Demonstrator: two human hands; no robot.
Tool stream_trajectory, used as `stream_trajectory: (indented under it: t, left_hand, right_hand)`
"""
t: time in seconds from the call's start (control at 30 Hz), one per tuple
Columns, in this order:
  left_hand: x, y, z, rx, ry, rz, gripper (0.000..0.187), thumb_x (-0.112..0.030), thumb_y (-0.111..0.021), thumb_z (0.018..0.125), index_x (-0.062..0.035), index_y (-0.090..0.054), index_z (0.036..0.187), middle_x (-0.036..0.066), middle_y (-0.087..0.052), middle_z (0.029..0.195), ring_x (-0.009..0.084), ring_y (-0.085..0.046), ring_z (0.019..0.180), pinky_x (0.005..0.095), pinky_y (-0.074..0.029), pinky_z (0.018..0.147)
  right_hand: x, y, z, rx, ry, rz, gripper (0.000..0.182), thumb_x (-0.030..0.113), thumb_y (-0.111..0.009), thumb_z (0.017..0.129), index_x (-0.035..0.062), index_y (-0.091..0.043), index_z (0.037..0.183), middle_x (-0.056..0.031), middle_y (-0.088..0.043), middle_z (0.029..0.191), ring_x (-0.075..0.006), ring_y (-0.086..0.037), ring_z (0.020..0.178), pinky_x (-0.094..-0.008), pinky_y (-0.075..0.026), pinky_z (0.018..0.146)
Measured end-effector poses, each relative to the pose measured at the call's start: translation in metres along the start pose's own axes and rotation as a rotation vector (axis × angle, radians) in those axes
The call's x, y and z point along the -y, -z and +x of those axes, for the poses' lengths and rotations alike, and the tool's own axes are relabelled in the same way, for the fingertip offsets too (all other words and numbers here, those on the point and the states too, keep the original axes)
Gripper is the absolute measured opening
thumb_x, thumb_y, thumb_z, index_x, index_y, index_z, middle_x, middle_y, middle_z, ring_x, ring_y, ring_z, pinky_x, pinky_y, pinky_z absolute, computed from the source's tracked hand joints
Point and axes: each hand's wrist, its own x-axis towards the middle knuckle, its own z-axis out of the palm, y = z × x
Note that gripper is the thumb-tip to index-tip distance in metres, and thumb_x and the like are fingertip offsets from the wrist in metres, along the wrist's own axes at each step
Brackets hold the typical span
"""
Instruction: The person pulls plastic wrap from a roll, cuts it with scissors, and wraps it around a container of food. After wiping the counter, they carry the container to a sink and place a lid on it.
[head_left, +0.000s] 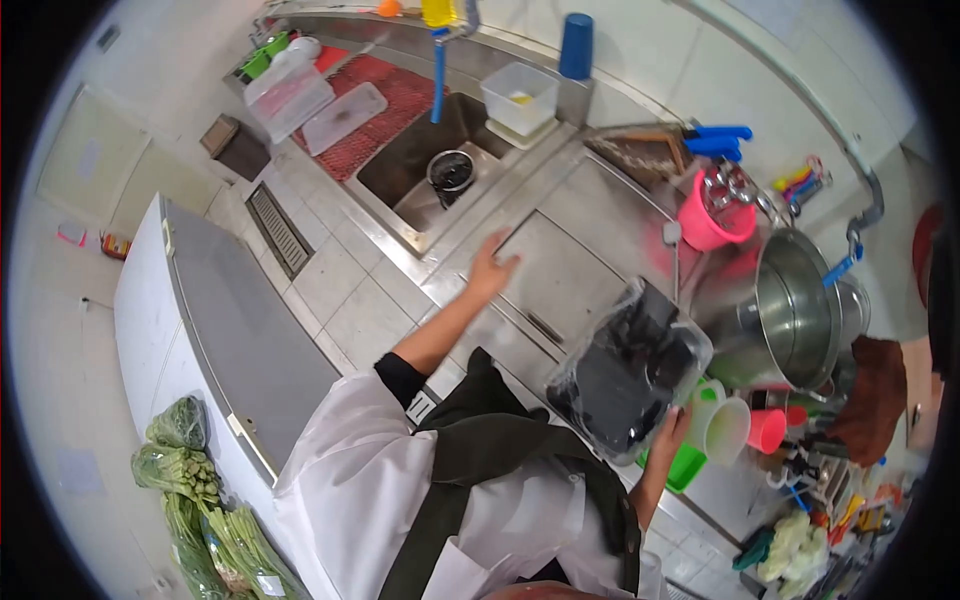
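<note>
Bagged stack of black trays (628, 375), held at its lower end by the right hand (672, 430), long axis slanting up and away over the steel bench (560, 260); left hand (490, 268) open, empty, extended towards the sink (425, 165).

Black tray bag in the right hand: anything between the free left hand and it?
Nothing visible. The left hand hovers open over bare steel counter; the right hand grips the bagged black trays at their lower edge.
</note>
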Motion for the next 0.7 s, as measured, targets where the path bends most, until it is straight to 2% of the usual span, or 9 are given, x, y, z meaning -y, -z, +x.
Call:
stream_trajectory:
  t: [0.07, 0.1, 0.13, 0.17, 0.3, 0.4, 0.53, 0.63, 0.7]
  left_hand:
    - [0.021, 0.064, 0.048, -0.258, -0.016, 0.073, 0.051, -0.011, -0.066, 0.072, -0.0071, -0.047, 0.119, 0.01, -0.053, 0.115, 0.0217, -0.05, 0.105, 0.0331, -0.04, 0.088]
    - [0.075, 0.101, 0.09, -0.321, -0.115, 0.003, 0.045, -0.007, -0.065, 0.07, -0.0051, -0.05, 0.113, 0.011, -0.054, 0.112, 0.0225, -0.052, 0.1, 0.033, -0.042, 0.084]
    - [0.051, 0.134, 0.102, -0.402, 0.049, -0.141, 0.041, -0.008, -0.065, 0.069, -0.0037, -0.052, 0.108, 0.012, -0.054, 0.11, 0.0238, -0.053, 0.099, 0.0329, -0.042, 0.084]
    - [0.1, 0.17, 0.143, -0.551, -0.071, 0.094, 0.042, -0.011, -0.065, 0.068, -0.0029, -0.052, 0.107, 0.014, -0.054, 0.108, 0.0246, -0.053, 0.097, 0.0327, -0.042, 0.083]
    - [0.119, 0.284, 0.234, -0.674, -0.168, 0.676, 0.041, -0.015, -0.063, 0.066, -0.0009, -0.054, 0.103, 0.019, -0.055, 0.103, 0.0354, -0.052, 0.096, 0.0405, -0.042, 0.083]
    - [0.166, 0.361, 0.312, -0.485, 0.005, 1.049, 0.036, -0.014, -0.062, 0.063, -0.003, -0.056, 0.098, 0.017, -0.056, 0.102, 0.0335, -0.053, 0.095, 0.0436, -0.044, 0.078]
    - [0.2, 0.43, 0.354, -0.315, 0.088, 1.378, 0.027, -0.014, -0.062, 0.066, -0.006, -0.058, 0.092, 0.012, -0.058, 0.099, 0.0303, -0.054, 0.095, 0.045, -0.045, 0.076]
    - [0.208, 0.458, 0.368, -0.193, -0.031, 1.382, 0.024, -0.015, -0.062, 0.069, -0.0064, -0.058, 0.091, 0.012, -0.059, 0.092, 0.031, -0.055, 0.09, 0.0441, -0.045, 0.076]
    - [0.223, 0.466, 0.379, -0.079, -0.109, 1.22, 0.025, -0.016, -0.062, 0.069, -0.0059, -0.058, 0.091, 0.013, -0.059, 0.089, 0.0321, -0.056, 0.087, 0.0426, -0.046, 0.075]
  right_hand:
    - [0.019, -0.004, -0.014, -0.12, 0.123, -0.098, 0.051, 0.022, -0.049, 0.088, -0.0014, -0.031, 0.13, -0.0192, -0.037, 0.13, -0.0286, -0.035, 0.12, -0.0357, -0.026, 0.1]
    - [0.04, -0.005, -0.024, -0.218, 0.192, -0.186, 0.051, 0.019, -0.052, 0.087, -0.0003, -0.032, 0.129, -0.0183, -0.039, 0.128, -0.0289, -0.037, 0.119, -0.0369, -0.028, 0.098]
    - [0.057, -0.007, -0.029, -0.263, 0.209, -0.186, 0.049, 0.018, -0.052, 0.086, -0.0005, -0.034, 0.128, -0.0177, -0.04, 0.127, -0.0284, -0.039, 0.116, -0.0371, -0.03, 0.096]
    - [0.074, -0.011, -0.033, -0.312, 0.225, -0.188, 0.047, 0.017, -0.052, 0.086, -0.0007, -0.036, 0.126, -0.0171, -0.042, 0.125, -0.028, -0.041, 0.114, -0.0372, -0.032, 0.094]
    - [0.128, -0.057, -0.036, -0.49, 0.292, -0.229, 0.039, 0.015, -0.053, 0.084, -0.0009, -0.042, 0.119, -0.0146, -0.047, 0.119, -0.0244, -0.047, 0.104, -0.0358, -0.038, 0.085]
    - [0.174, -0.123, -0.026, -0.537, 0.383, -0.351, 0.035, 0.014, -0.053, 0.084, -0.0014, -0.044, 0.115, -0.0132, -0.05, 0.113, -0.0235, -0.047, 0.101, -0.0351, -0.038, 0.083]
    - [0.245, -0.226, -0.011, -0.367, 0.475, -0.484, 0.032, 0.009, -0.054, 0.082, -0.0023, -0.046, 0.11, -0.0126, -0.05, 0.107, -0.0237, -0.047, 0.098, -0.0335, -0.036, 0.085]
    - [0.274, -0.269, -0.011, -0.303, 0.573, -0.532, 0.032, 0.006, -0.054, 0.081, -0.0026, -0.047, 0.111, -0.0135, -0.051, 0.105, -0.0239, -0.048, 0.095, -0.0338, -0.036, 0.085]
    - [0.282, -0.283, -0.012, -0.294, 0.617, -0.577, 0.03, 0.006, -0.054, 0.081, -0.0022, -0.048, 0.109, -0.013, -0.052, 0.102, -0.0229, -0.048, 0.094, -0.0331, -0.037, 0.083]
